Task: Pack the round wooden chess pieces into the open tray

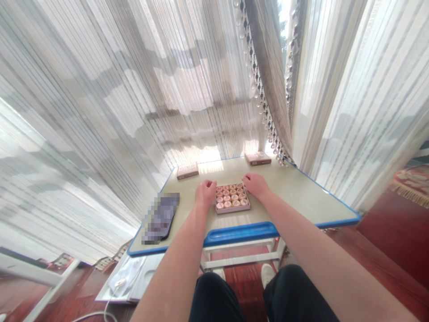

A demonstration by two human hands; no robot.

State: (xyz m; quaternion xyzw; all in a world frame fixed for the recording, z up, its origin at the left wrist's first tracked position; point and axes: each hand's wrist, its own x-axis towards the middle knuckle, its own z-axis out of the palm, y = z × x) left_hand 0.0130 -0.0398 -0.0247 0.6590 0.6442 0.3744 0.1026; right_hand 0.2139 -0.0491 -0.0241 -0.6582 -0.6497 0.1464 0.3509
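Observation:
A shallow open box (pixel 233 210) lies on the table between my hands. Round wooden xiangqi pieces (pixel 228 204) fill it in rows, with red characters at the left and darker ones at the right. My left hand (pixel 205 192) is closed at the box's left side, thumb and forefinger together near its far left corner. Closed too, my right hand (pixel 256 184) rests by the far right corner. No piece shows in either hand; whether they touch the box is hard to tell.
Two flat boxes (pixel 187 171) (pixel 258 158) lie along the table's back edge. A blurred dark phone-like slab (pixel 162 219) is at the left. The table (pixel 295 197) has a blue rim and front tray (pixel 241 232). Curtains (pixel 187 89) hang behind; papers and a cable (pixel 119 283) sit below left.

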